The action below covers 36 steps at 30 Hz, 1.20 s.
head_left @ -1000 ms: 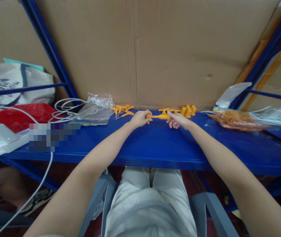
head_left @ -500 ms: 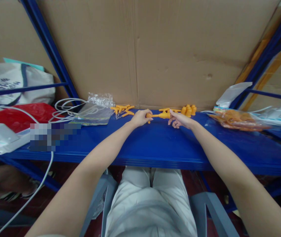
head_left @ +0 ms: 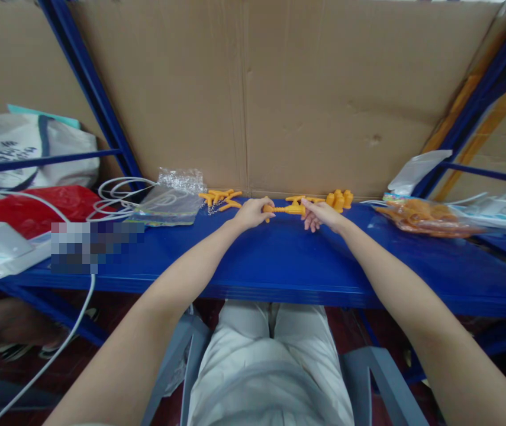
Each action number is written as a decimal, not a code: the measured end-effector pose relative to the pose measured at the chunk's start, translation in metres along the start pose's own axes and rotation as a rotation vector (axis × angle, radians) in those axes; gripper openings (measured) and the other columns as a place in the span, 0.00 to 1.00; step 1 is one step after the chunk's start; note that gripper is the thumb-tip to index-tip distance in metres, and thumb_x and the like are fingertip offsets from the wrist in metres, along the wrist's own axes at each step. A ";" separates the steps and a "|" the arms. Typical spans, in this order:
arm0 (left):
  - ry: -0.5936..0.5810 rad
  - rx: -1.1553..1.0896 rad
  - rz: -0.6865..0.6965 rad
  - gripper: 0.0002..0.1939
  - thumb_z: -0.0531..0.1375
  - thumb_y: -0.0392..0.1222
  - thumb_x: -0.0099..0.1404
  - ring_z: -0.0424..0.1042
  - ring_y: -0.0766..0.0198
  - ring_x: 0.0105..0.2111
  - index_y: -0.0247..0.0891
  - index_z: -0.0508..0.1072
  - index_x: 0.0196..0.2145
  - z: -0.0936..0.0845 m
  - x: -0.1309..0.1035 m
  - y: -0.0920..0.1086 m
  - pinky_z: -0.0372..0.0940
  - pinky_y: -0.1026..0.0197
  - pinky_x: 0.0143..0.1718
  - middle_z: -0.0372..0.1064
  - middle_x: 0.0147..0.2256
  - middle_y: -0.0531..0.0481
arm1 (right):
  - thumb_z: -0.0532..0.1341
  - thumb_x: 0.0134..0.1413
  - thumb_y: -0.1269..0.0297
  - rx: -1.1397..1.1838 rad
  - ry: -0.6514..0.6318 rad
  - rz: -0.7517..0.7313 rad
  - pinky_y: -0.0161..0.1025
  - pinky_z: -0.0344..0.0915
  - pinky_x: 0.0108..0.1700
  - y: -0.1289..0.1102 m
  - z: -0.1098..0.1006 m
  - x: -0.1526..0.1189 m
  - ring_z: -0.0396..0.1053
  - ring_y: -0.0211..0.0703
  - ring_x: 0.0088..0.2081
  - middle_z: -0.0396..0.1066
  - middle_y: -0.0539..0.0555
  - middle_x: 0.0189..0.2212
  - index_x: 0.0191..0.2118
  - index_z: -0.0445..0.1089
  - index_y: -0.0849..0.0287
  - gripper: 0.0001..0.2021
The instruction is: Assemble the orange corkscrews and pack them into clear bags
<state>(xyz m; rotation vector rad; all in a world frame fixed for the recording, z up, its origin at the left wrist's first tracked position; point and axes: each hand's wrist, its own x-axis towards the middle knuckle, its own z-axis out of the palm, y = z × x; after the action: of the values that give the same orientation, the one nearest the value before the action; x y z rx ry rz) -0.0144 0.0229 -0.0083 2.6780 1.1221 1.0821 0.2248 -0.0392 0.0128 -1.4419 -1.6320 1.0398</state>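
A yellow plastic piece with a ridged shaft lies crosswise between my hands, just above or on the blue tabletop. My left hand pinches its narrower left end between thumb and fingers. At the thicker right end, my right hand grips it with thumb and index finger, the other fingers loosely curled below. Behind the right hand are long yellow parts and a group of stubby yellow parts. To the left of my left hand lie several yellow branching parts with small metal screws or chains, too small to tell.
A clear plastic bag, a coiled white cable, a red bag and a white power strip are on the left. A bag of orange parts lies right. Cardboard backs the blue table.
My right hand has shifted slightly left along the yellow piece, and its fingers have turned a little. The left hand keeps its hold in about the same place.
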 end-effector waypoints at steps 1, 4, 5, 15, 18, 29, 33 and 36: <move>-0.004 0.003 -0.002 0.10 0.68 0.37 0.56 0.74 0.62 0.30 0.39 0.77 0.38 0.000 0.000 0.000 0.63 0.64 0.32 0.77 0.28 0.53 | 0.51 0.66 0.44 0.003 0.001 -0.005 0.29 0.56 0.14 0.000 -0.001 0.000 0.64 0.34 0.14 0.72 0.55 0.18 0.29 0.70 0.61 0.26; -0.027 0.007 -0.026 0.10 0.68 0.37 0.57 0.74 0.62 0.30 0.39 0.77 0.39 -0.002 0.000 0.000 0.63 0.63 0.32 0.77 0.28 0.52 | 0.59 0.62 0.48 0.035 -0.005 -0.062 0.29 0.62 0.17 0.005 -0.005 0.001 0.70 0.34 0.20 0.78 0.55 0.31 0.43 0.71 0.58 0.17; -0.036 0.009 -0.034 0.10 0.67 0.37 0.58 0.74 0.62 0.30 0.39 0.77 0.39 -0.003 0.000 0.001 0.63 0.63 0.32 0.77 0.28 0.52 | 0.63 0.60 0.52 0.047 -0.008 -0.087 0.29 0.65 0.19 0.007 -0.006 0.002 0.72 0.34 0.22 0.78 0.55 0.35 0.47 0.69 0.56 0.15; -0.049 0.019 -0.023 0.10 0.67 0.38 0.58 0.74 0.62 0.30 0.39 0.76 0.39 -0.004 -0.001 0.001 0.62 0.64 0.33 0.77 0.28 0.52 | 0.69 0.53 0.59 0.043 -0.048 -0.187 0.30 0.68 0.25 0.017 -0.009 0.009 0.73 0.34 0.25 0.78 0.55 0.34 0.38 0.69 0.58 0.13; -0.042 0.014 -0.005 0.10 0.67 0.39 0.58 0.74 0.63 0.29 0.39 0.76 0.39 -0.003 -0.001 -0.001 0.63 0.64 0.32 0.77 0.27 0.53 | 0.69 0.52 0.55 0.037 -0.043 -0.193 0.30 0.66 0.24 0.012 -0.007 0.006 0.71 0.34 0.23 0.78 0.55 0.30 0.35 0.69 0.59 0.14; -0.031 -0.060 -0.010 0.08 0.66 0.39 0.60 0.74 0.63 0.27 0.39 0.76 0.39 -0.007 -0.002 0.002 0.64 0.64 0.33 0.76 0.25 0.54 | 0.66 0.55 0.50 0.000 -0.017 -0.225 0.34 0.64 0.26 0.007 -0.002 0.005 0.69 0.37 0.23 0.75 0.55 0.26 0.32 0.68 0.59 0.16; -0.018 -0.055 -0.004 0.07 0.65 0.41 0.61 0.73 0.63 0.27 0.37 0.76 0.37 -0.005 -0.002 0.007 0.63 0.64 0.32 0.76 0.25 0.52 | 0.63 0.56 0.51 -0.142 0.136 -0.397 0.34 0.60 0.27 0.011 0.002 0.010 0.65 0.37 0.24 0.71 0.52 0.26 0.34 0.65 0.59 0.15; -0.004 -0.058 0.018 0.08 0.65 0.41 0.61 0.73 0.63 0.27 0.37 0.77 0.38 -0.004 -0.002 0.013 0.63 0.63 0.32 0.76 0.26 0.51 | 0.61 0.58 0.51 -0.347 0.257 -0.535 0.35 0.58 0.31 0.009 0.006 0.007 0.63 0.39 0.27 0.68 0.51 0.25 0.34 0.66 0.59 0.15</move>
<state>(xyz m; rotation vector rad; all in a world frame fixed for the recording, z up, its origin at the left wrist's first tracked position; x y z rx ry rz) -0.0106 0.0112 -0.0026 2.6497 1.0509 1.0947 0.2217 -0.0322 0.0024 -1.1783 -1.9129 0.2700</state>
